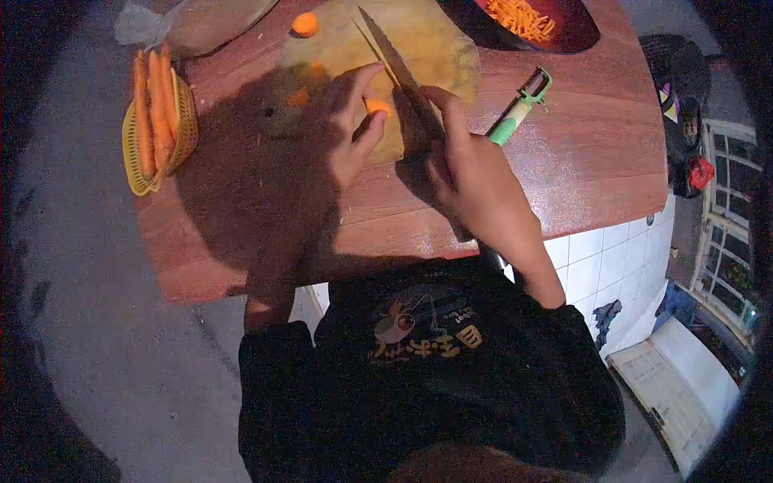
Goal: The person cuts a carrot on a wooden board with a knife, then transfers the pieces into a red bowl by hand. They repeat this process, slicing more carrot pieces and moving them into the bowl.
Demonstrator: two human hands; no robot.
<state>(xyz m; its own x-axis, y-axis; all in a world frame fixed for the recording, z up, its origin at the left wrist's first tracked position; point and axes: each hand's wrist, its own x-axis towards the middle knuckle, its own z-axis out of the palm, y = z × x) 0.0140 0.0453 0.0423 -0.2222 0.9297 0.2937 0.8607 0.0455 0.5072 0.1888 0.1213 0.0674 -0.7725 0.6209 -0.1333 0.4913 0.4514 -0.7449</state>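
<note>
My right hand (pixel 483 173) is wrapped round the handle of a kitchen knife (pixel 390 56), whose blade points away from me over a round cutting board (pixel 447 60). Left of the blade, my left hand (pixel 352 133) holds a short carrot piece (pixel 377 107) between thumb and fingers. Another carrot chunk (pixel 305 25) rests near the board's far left edge. Smaller orange bits lie in the shadow on the board's left side. To the right of my right hand is a green-handled peeler (pixel 515 117).
A yellow basket (pixel 191 121) with several whole carrots (pixel 161 105) stands at the table's left edge. At the far right, a dark bowl (pixel 584 32) contains carrot shreds (pixel 522 19). A plastic bag (pixel 205 28) lies at the far left of the wooden table (pixel 596 153).
</note>
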